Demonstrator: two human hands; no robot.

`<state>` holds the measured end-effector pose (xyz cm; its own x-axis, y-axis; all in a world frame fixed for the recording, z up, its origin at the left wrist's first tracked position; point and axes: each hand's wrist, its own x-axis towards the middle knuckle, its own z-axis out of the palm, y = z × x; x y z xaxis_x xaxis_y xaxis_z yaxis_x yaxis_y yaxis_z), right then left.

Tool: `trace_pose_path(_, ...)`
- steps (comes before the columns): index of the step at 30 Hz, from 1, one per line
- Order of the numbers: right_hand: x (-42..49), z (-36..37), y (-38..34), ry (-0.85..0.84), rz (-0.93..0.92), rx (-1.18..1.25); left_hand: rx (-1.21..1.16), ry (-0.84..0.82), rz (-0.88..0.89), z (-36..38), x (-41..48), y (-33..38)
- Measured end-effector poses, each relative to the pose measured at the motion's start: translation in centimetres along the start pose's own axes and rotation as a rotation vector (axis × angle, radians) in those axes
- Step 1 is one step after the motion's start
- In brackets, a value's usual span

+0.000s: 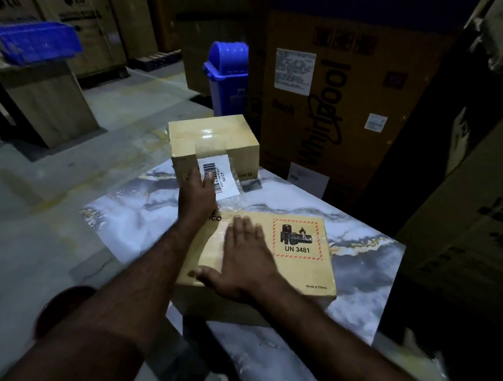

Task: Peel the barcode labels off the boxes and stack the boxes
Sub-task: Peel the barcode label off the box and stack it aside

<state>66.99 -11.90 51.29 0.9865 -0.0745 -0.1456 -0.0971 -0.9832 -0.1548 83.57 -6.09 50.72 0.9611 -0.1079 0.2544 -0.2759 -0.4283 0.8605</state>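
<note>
Two tan cardboard boxes stand on a marble-patterned table (364, 268). The near box (304, 269) carries a red-bordered UN 3481 battery sticker. My right hand (242, 261) lies flat on its top, fingers spread. The far box (215, 140) is taller, with clear tape across its top. A white barcode label (225, 178) under clear tape hangs from its front face, partly lifted. My left hand (197, 194) reaches over the near box and grips the label's left edge.
A blue swing-lid bin (227, 78) stands on the floor behind the far box. Large cartons (347, 102) wall in the right and back. At left, a wooden stand holds a blue crate (36, 41). Grey floor lies to the table's left.
</note>
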Motion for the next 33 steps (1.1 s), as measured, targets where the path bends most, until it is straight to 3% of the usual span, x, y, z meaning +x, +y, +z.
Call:
trace_pose_path(4,-0.4,0.8,-1.0,0.095,-0.273,0.009,-0.056,0.031,-0.009,-0.3,-0.4,0.5)
trace_pose_path(7,-2.7,0.9,0.8,0.214,-0.408,0.150,-0.180,0.048,-0.088,-0.7,-0.4,0.4)
trace_pose_path(10,-4.8,0.0,3.9,0.316,-0.169,0.257,-0.399,0.118,-0.228,-2.5,-0.2,0.9)
trace_pose_path(12,-5.3,-1.0,6.8,0.492,0.117,0.219,-0.476,0.207,-0.281,-5.0,-0.8,2.2)
trace_pose_path(14,-5.2,-2.0,9.3,0.493,0.442,0.221,-0.483,0.249,-0.311,-8.1,-2.0,2.8)
trace_pose_path(17,-4.3,-2.6,11.4,0.263,0.664,0.585,-0.499,-0.046,-0.504,-11.5,-3.8,2.0)
trace_pose_path(21,-2.3,-0.7,13.6,0.301,0.769,0.920,-0.539,-0.409,-0.714,-12.1,-3.4,0.6)
trace_pose_path(23,-1.3,1.3,15.6,0.258,0.731,0.938,-0.608,-0.517,-0.750,-11.7,-2.0,0.8)
trace_pose_path(25,-1.0,0.1,15.1,0.252,0.709,0.880,-0.616,-0.592,-0.701,-11.4,-0.7,1.3)
trace_pose_path(27,-0.4,-3.8,12.6,0.361,0.732,0.883,-0.628,-0.615,-0.607,-11.8,1.2,2.2)
trace_pose_path(33,6.0,-17.8,8.7,0.675,0.563,0.939,-0.845,-0.503,-0.224,-15.3,12.5,8.1)
